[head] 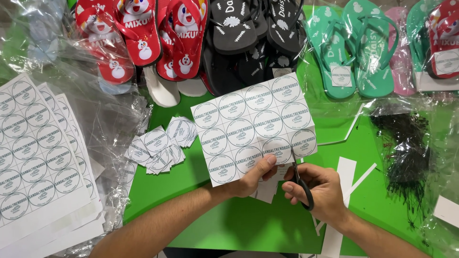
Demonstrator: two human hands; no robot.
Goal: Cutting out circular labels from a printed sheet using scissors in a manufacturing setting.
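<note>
Sheet of round printed labels [253, 125], three rows by four columns visible, held up over the middle of the green table [239, 224], slightly tilted, its lower edge nearest the person. Left hand [254, 177] pinches the sheet's bottom edge, thumb on top over a bottom-row label, fingers under. Right hand [321, 190] is closed around the black handles of scissors [303, 187]; the blades point up at the sheet's lower right edge, mostly hidden behind paper, so how far they are parted cannot be told. Judged step: cutting the sheet into single labels, the cut starting at the bottom edge. Next move calls for keeping the blade line in the white gap between columns, sheet held taut. Pile of cut square labels [160, 145] lies left of the sheet; uncut sheets [38, 153] are stacked at the left edge. White offcut strips [342, 191] lie right. Bagged flip-flops [248, 38] line the far edge.
</note>
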